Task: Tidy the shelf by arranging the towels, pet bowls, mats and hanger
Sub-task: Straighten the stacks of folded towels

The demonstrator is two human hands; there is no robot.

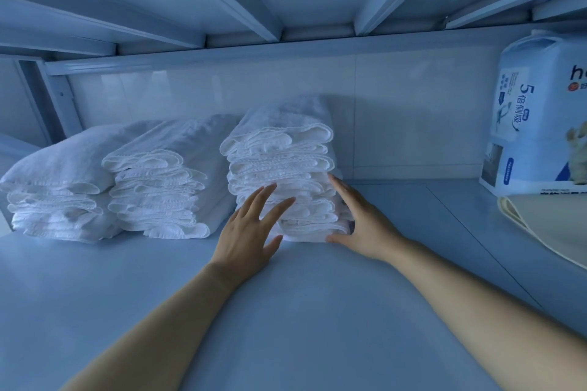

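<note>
Our left hand (251,225) lies flat, fingers spread, against the front of the tall stack of folded white terry towels (286,162) on the pale metal shelf (286,311). Our right hand (365,219) presses flat on its side. Neither grips anything. We judge the stack soft, light and prone to slump, so it is best cupped low at the base, where the bottom folds seem loose.

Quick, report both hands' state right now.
Left hand: open, straight fingers on the front of the right towel stack.
Right hand: open, flat against that stack's right side.
</note>
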